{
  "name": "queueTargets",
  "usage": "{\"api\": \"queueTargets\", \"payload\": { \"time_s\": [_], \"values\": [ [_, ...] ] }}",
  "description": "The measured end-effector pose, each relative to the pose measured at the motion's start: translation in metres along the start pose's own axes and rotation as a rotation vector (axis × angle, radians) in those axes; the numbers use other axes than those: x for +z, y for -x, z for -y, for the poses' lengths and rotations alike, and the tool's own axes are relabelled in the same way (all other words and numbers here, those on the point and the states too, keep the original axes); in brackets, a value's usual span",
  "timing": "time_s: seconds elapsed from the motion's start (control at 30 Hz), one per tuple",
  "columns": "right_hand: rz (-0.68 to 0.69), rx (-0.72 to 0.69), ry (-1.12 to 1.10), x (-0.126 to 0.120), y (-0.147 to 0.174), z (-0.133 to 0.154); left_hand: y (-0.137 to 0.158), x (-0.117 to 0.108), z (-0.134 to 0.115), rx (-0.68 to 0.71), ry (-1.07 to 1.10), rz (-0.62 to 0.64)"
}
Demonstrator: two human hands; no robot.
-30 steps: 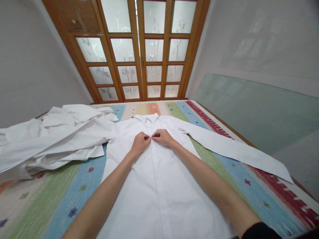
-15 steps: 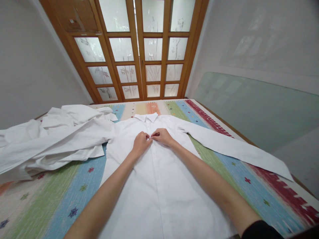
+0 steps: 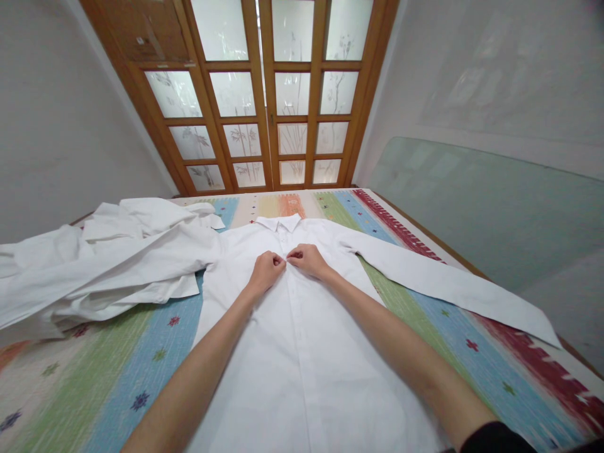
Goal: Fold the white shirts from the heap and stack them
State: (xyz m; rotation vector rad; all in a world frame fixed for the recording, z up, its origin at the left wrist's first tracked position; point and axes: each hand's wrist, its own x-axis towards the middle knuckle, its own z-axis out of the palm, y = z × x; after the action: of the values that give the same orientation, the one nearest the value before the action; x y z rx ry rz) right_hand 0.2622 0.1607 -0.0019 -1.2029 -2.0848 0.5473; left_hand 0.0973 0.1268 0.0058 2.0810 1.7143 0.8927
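A white long-sleeved shirt point(image 3: 264, 377) lies flat, front up, its collar point(image 3: 279, 223) pointing away from me. My left hand point(image 3: 268, 269) pinches the shirt's front edge at chest height, just left of the button strip. Facing it across the strip, my right hand point(image 3: 306, 259) also pinches the fabric, thumb against forefinger. The fingertips of both hands nearly meet. Whatever button or buttonhole lies between them is too small to make out. One sleeve point(image 3: 453, 283) stretches out to the right.
More crumpled white garments point(image 3: 136, 245) are heaped on the left, against the shirt's left sleeve. Underneath is a striped, patterned cloth point(image 3: 127, 358). A wooden door with glass panes point(image 3: 291, 94) stands at the far end. Along the right wall leans a pale green panel point(image 3: 472, 207).
Both hands stay at the same place on the button strip, with the left fingers shifted slightly. The whole view has moved a little; the shirt lies as before.
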Motion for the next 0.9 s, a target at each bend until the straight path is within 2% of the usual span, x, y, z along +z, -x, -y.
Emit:
{"api": "queueTargets", "payload": {
  "time_s": [0.37,0.6,0.9],
  "values": [
    [-0.019,-0.004,0.036,0.003,0.000,0.001,0.003,-0.005,-0.005,0.003,0.018,0.002],
    [-0.007,-0.007,0.013,0.003,0.000,-0.001,0.003,-0.002,-0.011,-0.083,0.009,0.014],
    [-0.010,-0.010,-0.031,0.003,-0.001,-0.003,0.000,0.000,-0.007,-0.120,-0.012,0.054]
  ]
}}
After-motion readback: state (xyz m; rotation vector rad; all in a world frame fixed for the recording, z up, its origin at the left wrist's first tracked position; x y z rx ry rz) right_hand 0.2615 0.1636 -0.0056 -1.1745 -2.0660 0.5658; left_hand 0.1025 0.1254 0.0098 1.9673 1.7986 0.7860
